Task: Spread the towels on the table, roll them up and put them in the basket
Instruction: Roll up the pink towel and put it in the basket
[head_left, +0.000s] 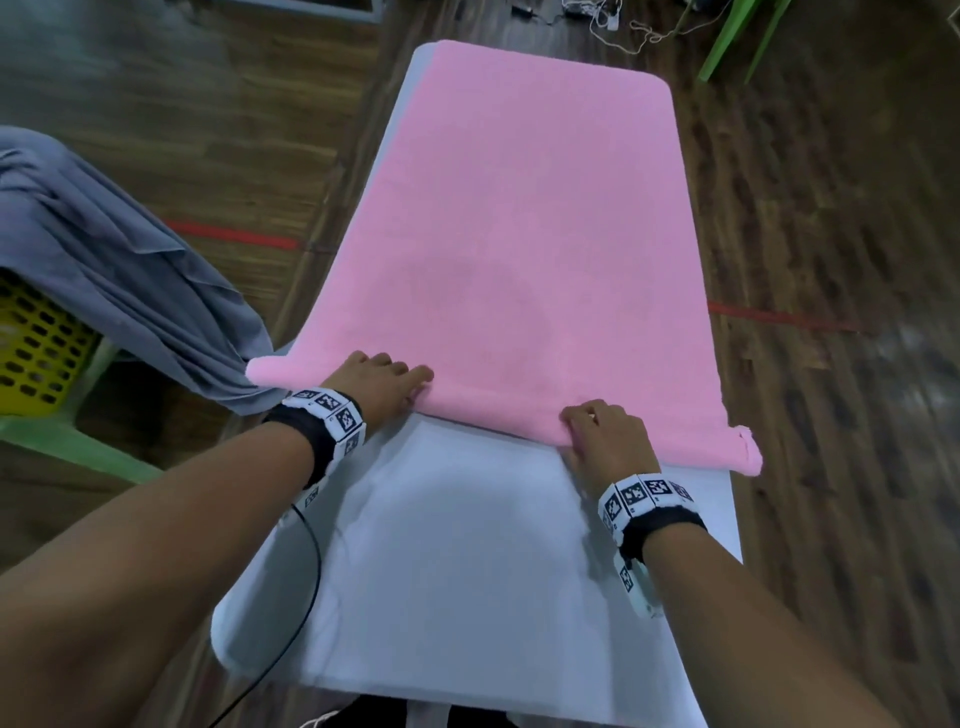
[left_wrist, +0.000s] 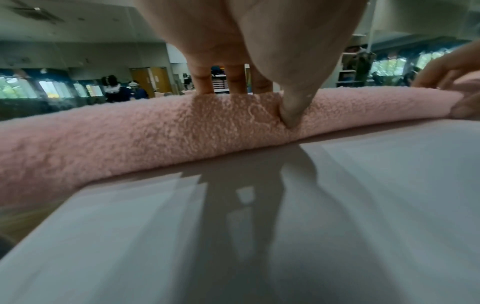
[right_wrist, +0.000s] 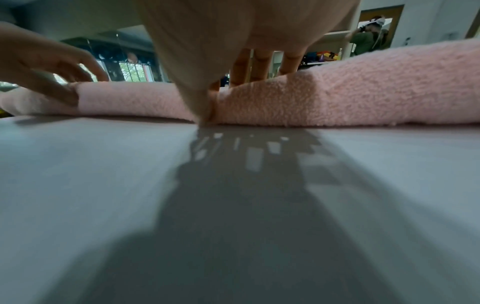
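Note:
A pink towel (head_left: 519, 218) lies spread along the white table (head_left: 467, 545), and its near edge is rolled into a thin roll (head_left: 493, 415) running across the table. My left hand (head_left: 384, 379) grips the left part of the roll. In the left wrist view the fingers (left_wrist: 228, 82) lie over the top and the thumb (left_wrist: 291, 115) presses into the near side of the roll (left_wrist: 130, 144). My right hand (head_left: 602, 436) grips the right part the same way, thumb (right_wrist: 202, 107) down at the table, fingers (right_wrist: 257, 70) over the roll (right_wrist: 337, 98).
A yellow basket (head_left: 36, 353) stands at the left on a green stool (head_left: 67, 441), with a grey towel (head_left: 104, 249) draped over it and touching the table's left edge. A black cable (head_left: 311, 571) hangs by my left forearm. Wooden floor lies on both sides.

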